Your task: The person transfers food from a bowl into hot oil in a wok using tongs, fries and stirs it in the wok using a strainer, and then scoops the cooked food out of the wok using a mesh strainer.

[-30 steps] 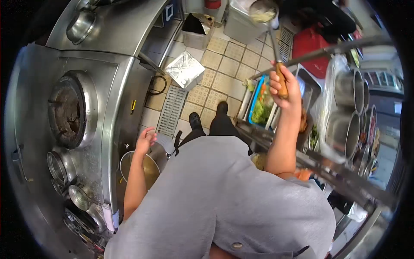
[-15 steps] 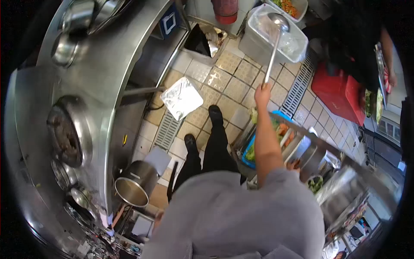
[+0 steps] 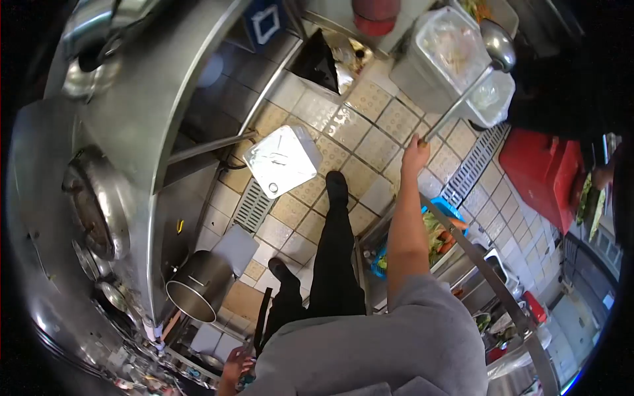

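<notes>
My right hand (image 3: 415, 156) is closed around the end of a long-handled metal ladle (image 3: 498, 46), with the arm stretched forward. The ladle's bowl overlaps the far edge of a plastic-lined bin (image 3: 426, 63) in this view. Pale scraps show under the bin's clear liner. Low at the left, my left hand (image 3: 238, 363) hangs beside my body, its fingers loosely curved and apart. A tall steel stockpot (image 3: 198, 285) stands a little beyond it.
A steel wok counter (image 3: 142, 125) runs along the left. On the tiled floor sits a white-lidded container (image 3: 281, 162) close before my feet. A blue basket of vegetables (image 3: 456, 212) is right of my arm, and a red bin (image 3: 545, 168) stands beyond. Another person's hand (image 3: 602, 175) shows far right.
My right hand and the ladle have shifted right in view, the bowl now farther right over the bin. My left hand has come into fuller view. My feet have changed position as in a step.
</notes>
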`<state>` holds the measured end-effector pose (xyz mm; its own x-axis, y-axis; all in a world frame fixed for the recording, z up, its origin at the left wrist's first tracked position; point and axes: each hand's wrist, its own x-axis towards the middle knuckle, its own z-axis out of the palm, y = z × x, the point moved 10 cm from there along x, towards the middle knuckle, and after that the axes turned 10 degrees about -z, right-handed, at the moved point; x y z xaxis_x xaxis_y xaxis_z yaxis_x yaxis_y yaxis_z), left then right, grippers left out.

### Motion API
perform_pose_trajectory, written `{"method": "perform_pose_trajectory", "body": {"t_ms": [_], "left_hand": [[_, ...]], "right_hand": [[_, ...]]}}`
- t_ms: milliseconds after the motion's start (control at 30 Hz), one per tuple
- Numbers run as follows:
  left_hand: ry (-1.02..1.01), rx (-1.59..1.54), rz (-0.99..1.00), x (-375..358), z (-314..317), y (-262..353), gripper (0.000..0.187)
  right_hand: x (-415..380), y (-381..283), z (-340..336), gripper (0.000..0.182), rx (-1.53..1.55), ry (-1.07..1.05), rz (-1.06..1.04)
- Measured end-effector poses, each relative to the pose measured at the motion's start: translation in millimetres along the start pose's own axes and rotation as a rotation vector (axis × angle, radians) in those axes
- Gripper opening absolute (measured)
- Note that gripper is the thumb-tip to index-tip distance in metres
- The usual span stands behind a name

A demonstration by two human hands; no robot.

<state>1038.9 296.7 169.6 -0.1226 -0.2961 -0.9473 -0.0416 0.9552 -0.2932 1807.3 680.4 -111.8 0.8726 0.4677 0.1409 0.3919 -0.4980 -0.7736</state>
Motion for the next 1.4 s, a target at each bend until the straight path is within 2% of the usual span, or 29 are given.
{"method": "perform_pose_trajectory", "body": {"t_ms": [33, 67, 100, 133, 167, 200, 233, 300, 333, 400, 467, 533, 567, 600, 667, 700, 733, 800, 867, 900, 1000, 1033, 1067, 1133, 1167, 1267, 1300, 1333, 1400], "left_hand": [[0.056, 0.06, 0.018, -4.3, 10.0, 8.2, 0.033], [0.114, 0.105, 0.041, -6.7, 11.4, 4.8, 0.033], [0.068, 0.094, 0.152, 3.8, 0.4, -7.9, 0.033], [0.014, 0.004, 0.17, 14.3, -7.7, -19.9, 0.033], [-0.042, -0.087, 0.189, 25.0, -15.8, -31.0, 0.033], [-0.1, -0.181, 0.216, 32.8, -16.5, -40.1, 0.032], [-0.243, -0.495, 0.247, 36.5, -11.5, -45.5, 0.031], [-0.116, -0.318, 0.389, 62.0, -29.6, -64.8, 0.032], [-0.037, -0.236, 0.459, 74.6, -43.1, -70.6, 0.032], [0.016, -0.287, 0.49, 110.5, -60.6, -93.8, 0.035], [0.023, -0.343, 0.6, 161.8, -86.7, -118.5, 0.035], [0.107, -0.399, 0.832, 244.0, -118.0, -141.8, 0.029], [0.246, -0.288, 0.856, 267.2, -132.0, -151.6, 0.026], [0.404, -0.337, 0.905, 250.2, -148.6, -169.5, 0.026], [0.472, -0.572, 0.657, 285.9, -164.7, -211.7, 0.028], [0.401, -0.702, 0.631, 281.1, -161.1, -228.7, 0.029], [0.325, -0.823, 0.617, 255.2, -157.6, -240.8, 0.03], [0.231, -0.932, 0.594, 244.6, -160.5, -261.3, 0.033], [0.191, -0.909, 0.56, 256.1, -157.3, -284.6, 0.035], [0.211, -0.926, 0.521, 261.5, -159.3, -298.5, 0.035], [0.241, -1.166, 0.416, 252.0, -177.7, -331.2, 0.035], [0.224, -1.257, 0.455, 262.8, -183.4, -336.8, 0.034], [0.217, -1.322, 0.498, 271.4, -179.3, -342.5, 0.033], [0.229, -1.447, 0.601, 267.2, -193.1, -341.8, 0.033], [0.204, -1.431, 0.565, 268.2, -200.5, -344.8, 0.033], [0.189, -1.41, 0.502, 262.8, -235.3, -363.6, 0.032], [0.225, -1.41, 0.51, 268.8, -256.0, -371.7, 0.032], [0.262, -1.408, 0.517, 279.2, -276.4, -380.4, 0.032], [0.439, -1.342, 0.61, 319.1, -327.4, -396.2, 0.031]], "right_hand": [[-13.1, -19.0, -4.2, 0.036, 0.026, -0.053, -0.026], [-34.0, -31.9, -0.7, 0.036, 0.109, -0.199, -0.008], [-59.8, -48.4, 0.1, 0.037, 0.19, -0.356, 0.0], [-96.2, -100.7, -9.0, 0.036, 0.423, -0.54, 0.102], [-137.1, -135.1, -14.3, 0.034, 0.504, -0.742, 0.156], [-179.0, -185.0, -25.4, 0.03, 0.654, -0.896, 0.132], [-234.6, -228.6, -32.9, 0.025, 0.841, -1.133, 0.27], [-346.3, -314.4, -75.7, 0.025, 1.173, -1.609, 0.642], [-389.4, -370.6, -108.8, 0.025, 1.36, -1.805, 0.759], [-466.5, -432.3, -165.2, 0.03, 1.356, -2.142, 0.942], [-542.7, -464.1, -198.2, 0.029, 1.24, -2.291, 0.958], [-618.8, -468.9, -215.0, 0.026, 1.061, -2.368, 0.808], [-655.1, -466.8, -221.9, 0.025, 0.959, -2.409, 0.74], [-689.9, -463.3, -220.8, 0.023, 0.808, -2.433, 0.54], [-752.2, -460.7, -201.7, 0.02, 0.606, -2.403, 0.138], [-783.6, -455.8, -190.9, 0.017, 0.462, -2.421, 0.012], [-815.6, -474.1, -191.9, 0.02, 0.354, -2.445, -0.37], [-869.2, -521.9, -203.2, 0.026, 0.322, -2.25, -0.827], [-922.0, -553.4, -218.1, 0.026, 0.295, -2.222, -1.077], [-948.7, -549.3, -202.8, 0.027, 0.266, -2.176, -1.292], [-1018.4, -551.4, -199.0, 0.025, 0.405, -2.214, -1.383], [-1041.9, -539.7, -186.0, 0.026, 0.329, -2.284, -1.285], [-1063.9, -536.2, -176.2, 0.024, 0.391, -2.257, -1.252], [-1100.1, -575.4, -216.9, 0.02, 0.402, -2.118, -1.389], [-1122.6, -574.6, -210.9, 0.017, 0.366, -2.075, -1.437], [-1190.1, -596.7, -236.9, 0.018, 0.663, -2.069, -1.403], [-1208.1, -610.1, -260.8, 0.028, 0.988, -1.872, -1.641], [-1240.7, -589.7, -255.5, 0.035, 0.453, -2.464, -1.043], [-1282.8, -588.4, -276.1, 0.035, 0.337, -2.79, -0.759]]}}
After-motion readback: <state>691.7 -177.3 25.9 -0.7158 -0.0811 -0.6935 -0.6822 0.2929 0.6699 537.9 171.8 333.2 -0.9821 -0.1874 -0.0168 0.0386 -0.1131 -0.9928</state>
